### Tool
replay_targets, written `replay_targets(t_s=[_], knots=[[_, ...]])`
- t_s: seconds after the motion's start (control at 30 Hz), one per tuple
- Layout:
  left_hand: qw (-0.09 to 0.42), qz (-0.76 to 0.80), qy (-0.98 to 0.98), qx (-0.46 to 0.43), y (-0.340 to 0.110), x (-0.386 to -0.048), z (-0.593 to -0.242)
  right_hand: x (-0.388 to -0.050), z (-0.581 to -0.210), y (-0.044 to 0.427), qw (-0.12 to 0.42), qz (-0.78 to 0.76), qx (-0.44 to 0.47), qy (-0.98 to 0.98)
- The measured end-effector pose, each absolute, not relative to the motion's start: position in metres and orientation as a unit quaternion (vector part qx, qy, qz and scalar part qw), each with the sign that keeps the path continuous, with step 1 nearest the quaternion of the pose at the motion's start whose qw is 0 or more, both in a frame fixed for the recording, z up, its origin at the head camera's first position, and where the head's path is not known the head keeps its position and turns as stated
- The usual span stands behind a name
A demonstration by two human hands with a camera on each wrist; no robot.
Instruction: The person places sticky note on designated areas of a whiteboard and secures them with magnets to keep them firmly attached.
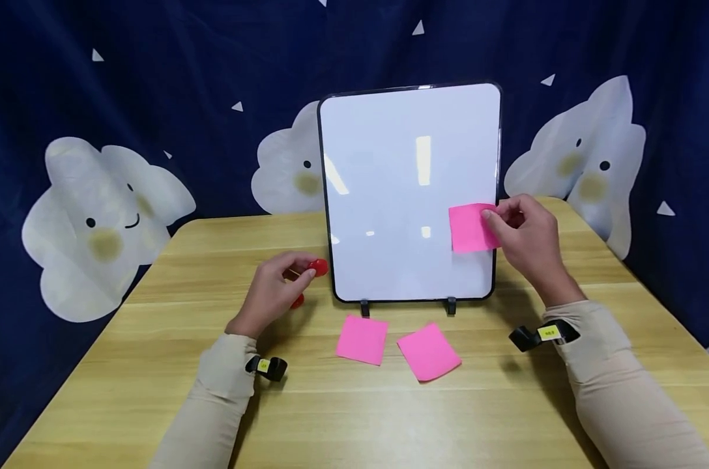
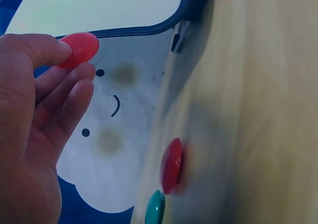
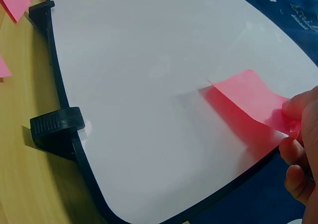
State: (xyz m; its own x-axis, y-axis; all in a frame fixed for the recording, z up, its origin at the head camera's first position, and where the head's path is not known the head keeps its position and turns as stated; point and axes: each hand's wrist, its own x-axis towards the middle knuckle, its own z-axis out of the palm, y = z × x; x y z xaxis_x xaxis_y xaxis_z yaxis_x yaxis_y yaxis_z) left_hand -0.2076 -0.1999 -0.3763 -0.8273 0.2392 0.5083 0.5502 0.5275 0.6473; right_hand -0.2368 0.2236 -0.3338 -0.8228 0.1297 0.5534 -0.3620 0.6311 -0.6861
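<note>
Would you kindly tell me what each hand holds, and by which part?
The left hand pinches a red disc near its rim; the right hand, a pink note by its right side in the head view.

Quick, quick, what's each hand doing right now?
Left hand: holding a red disc.
Right hand: holding a pink note in front of the board.

The right hand (image 3: 308,137) pinches a square pink paper note (image 3: 248,96) over a white, black-rimmed board (image 3: 129,75). Two black plastic feet (image 3: 57,127), I notice, hold its edge above the light wooden tabletop (image 3: 20,179).
</note>
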Motion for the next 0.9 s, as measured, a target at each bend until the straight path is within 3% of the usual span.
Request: replay_targets(t_s=[0.43, 0.9], knots=[[0.125, -0.497, -0.830, -0.222, -0.175, -0.210, -0.356, -0.242, -0.344, 0.226, 0.301, 0.445, 0.064, -0.841], [0.105, -0.499, -0.818, -0.267, -0.150, -0.218, -0.335, -0.243, -0.347, 0.221, 0.335, 0.464, 0.061, -0.818]])
